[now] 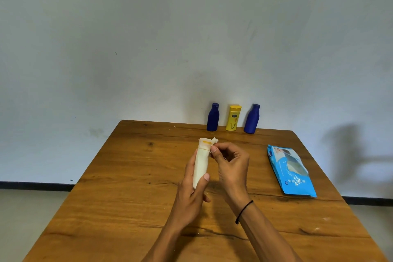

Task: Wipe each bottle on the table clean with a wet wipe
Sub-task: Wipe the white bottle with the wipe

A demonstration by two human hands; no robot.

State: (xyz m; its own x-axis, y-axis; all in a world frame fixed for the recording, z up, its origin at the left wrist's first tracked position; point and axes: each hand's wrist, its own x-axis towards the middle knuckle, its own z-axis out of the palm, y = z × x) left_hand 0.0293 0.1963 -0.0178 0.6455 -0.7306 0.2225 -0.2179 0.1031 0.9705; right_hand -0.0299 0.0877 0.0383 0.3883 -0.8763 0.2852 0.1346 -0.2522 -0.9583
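Observation:
My left hand (192, 187) grips a pale bottle (201, 161) upright above the table's middle. A white wet wipe (213, 141) is wrapped around the bottle, and an orange band shows through near its top. My right hand (230, 160) pinches the wipe's edge at the bottle's upper right. Against the wall at the far edge stand three bottles: a dark blue bottle (212, 117), a yellow bottle (233, 117) and a second dark blue bottle (252, 118).
A light blue pack of wet wipes (290, 171) lies flat on the right side of the wooden table (127, 198). The wall rises directly behind the table. The floor shows beyond the left and right table edges.

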